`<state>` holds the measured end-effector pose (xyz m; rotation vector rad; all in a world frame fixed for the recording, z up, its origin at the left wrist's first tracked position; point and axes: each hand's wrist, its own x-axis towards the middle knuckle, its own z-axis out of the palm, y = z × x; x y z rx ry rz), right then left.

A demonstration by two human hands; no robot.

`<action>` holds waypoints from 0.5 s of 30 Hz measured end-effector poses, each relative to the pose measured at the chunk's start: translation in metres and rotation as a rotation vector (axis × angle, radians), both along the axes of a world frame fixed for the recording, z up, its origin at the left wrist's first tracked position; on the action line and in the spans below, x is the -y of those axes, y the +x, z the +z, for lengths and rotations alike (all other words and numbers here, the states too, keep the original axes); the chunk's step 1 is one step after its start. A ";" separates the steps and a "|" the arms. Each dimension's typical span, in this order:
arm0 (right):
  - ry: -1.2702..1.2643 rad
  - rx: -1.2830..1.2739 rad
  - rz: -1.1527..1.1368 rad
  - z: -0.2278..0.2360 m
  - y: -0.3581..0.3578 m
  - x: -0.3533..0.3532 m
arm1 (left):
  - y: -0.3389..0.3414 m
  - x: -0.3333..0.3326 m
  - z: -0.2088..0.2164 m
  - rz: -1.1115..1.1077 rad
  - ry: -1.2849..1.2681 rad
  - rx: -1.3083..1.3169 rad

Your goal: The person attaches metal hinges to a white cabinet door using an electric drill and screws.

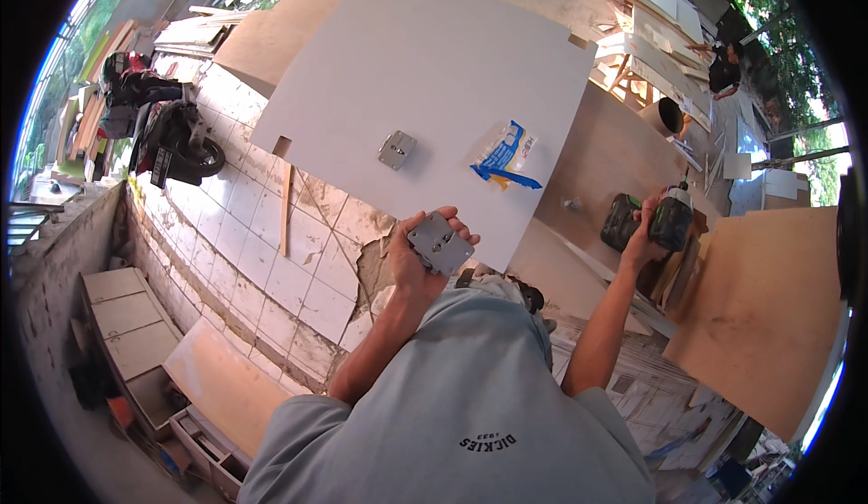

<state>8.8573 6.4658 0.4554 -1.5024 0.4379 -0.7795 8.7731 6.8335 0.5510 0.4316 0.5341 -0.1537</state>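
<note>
In my left hand I hold a grey, square, box-like piece with small holes and a round centre, over the near edge of a large white board. My fingers wrap its edges. A similar grey piece lies on the board ahead of that hand. My right hand is closed round the grip of a dark cordless drill, off to the right of the board. Its bit points away from me. On the board's right part lies a blue and clear plastic packet.
A small light item rests on the brown panel right of the board. Wooden sheets stand at the right. A motorbike is parked at the left on the tiled floor. Another person is far off at right.
</note>
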 end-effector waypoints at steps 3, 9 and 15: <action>-0.114 -0.072 -0.052 0.035 0.000 -0.019 | -0.005 -0.005 0.003 0.024 -0.014 0.031; -0.196 -0.101 0.144 0.081 -0.046 -0.034 | -0.003 -0.009 0.025 0.013 0.161 0.150; -0.415 -0.202 0.765 0.114 -0.141 -0.071 | -0.009 -0.004 0.046 -0.067 0.390 0.297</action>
